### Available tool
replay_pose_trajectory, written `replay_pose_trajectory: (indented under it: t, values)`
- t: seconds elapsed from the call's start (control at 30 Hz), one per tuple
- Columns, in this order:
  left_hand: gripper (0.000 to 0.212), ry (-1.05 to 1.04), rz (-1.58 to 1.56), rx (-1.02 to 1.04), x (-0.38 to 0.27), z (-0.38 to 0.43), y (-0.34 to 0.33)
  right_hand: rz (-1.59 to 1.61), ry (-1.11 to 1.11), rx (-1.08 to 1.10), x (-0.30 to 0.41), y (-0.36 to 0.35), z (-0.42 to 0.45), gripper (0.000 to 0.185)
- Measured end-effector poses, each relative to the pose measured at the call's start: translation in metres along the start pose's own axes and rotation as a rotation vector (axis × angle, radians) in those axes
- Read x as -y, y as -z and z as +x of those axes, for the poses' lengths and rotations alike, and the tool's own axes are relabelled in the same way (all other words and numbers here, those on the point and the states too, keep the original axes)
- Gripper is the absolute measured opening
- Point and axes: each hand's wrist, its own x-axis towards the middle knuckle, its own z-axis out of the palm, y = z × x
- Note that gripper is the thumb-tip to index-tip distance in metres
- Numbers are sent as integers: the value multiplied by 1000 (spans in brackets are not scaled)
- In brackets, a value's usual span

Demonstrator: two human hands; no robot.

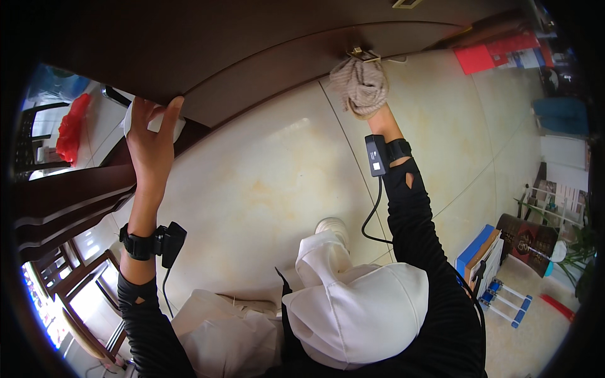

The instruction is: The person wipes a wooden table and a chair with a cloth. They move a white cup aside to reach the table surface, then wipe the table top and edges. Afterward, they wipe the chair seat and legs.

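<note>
My left hand (150, 134) is at the end edge of a dark brown wooden cabinet (227, 61), its thumb against the front corner and its fingers around the side. Partly hidden behind that hand is a white object (178, 130) that I cannot make out. A ribbed beige cloth (361, 85) is bunched over my right hand, which is mostly hidden inside it; only the wrist (380, 120) shows below. The cloth touches a brass-coloured pull handle (364, 54) on the cabinet's lower front.
Pale floor tiles (264, 189) lie between the cabinet and my white-trousered knees. Dark carved wooden furniture (80, 198) and a red plastic bag (73, 130) are at left. On the right are a blue box (475, 245), a blue-and-white folding frame (505, 302) and a red folder (474, 59).
</note>
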Motion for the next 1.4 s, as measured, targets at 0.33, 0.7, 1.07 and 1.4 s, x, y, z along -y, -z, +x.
replay_pose_trajectory:
  t: [0.33,0.7,1.07,1.4]
  values:
    - [36,14,14,15,-12,-1,-2,-271,103,-184,-19,16,28,42]
    - [37,98,78,-3,-11,-2,-3,-1007,-264,-387,-108,-45,9,42]
    - [34,-22,-43,17,-7,2,3,-1129,693,-237,-38,-141,-20,45]
    - [30,3,-119,35,-14,2,2,-1950,1337,106,-94,-135,21,69]
